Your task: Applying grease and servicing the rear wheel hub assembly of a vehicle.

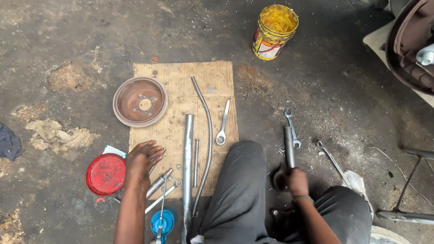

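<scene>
Steel tube (289, 147), short and grey, stands nearly upright between the person's knees, and the right hand (297, 181) is closed around its lower end, apparently pressing it down onto a dark part on the floor that the fist mostly hides. A combination wrench (291, 128) lies just beside the tube's upper end, close enough to pick up without shifting, and a second, thinner wrench (332, 158) rests a little further to the right among scattered metal bits.

The left hand (142, 160) is spread open, fingers apart, palm down over the near left edge of a sheet of cardboard (181, 74), holding nothing; it hovers over or touches a small ratchet handle (159, 183), which of the two I cannot tell. The cardboard serves as a clean mat: a long straight pipe (187, 158), a thin rod (195, 162), a curved bar (207, 131) and a ring spanner (223, 124) are laid roughly parallel on it, easy to tell apart. A rusty brake drum (140, 101) sits open side up at its far left corner.

Off the mat, a red round lid (106, 174) and a blue round tool (162, 221) lie near the left arm. The floor (68, 36) is dark, oily concrete with patches of sawdust; a yellow bucket (275, 31) stands farther off.
</scene>
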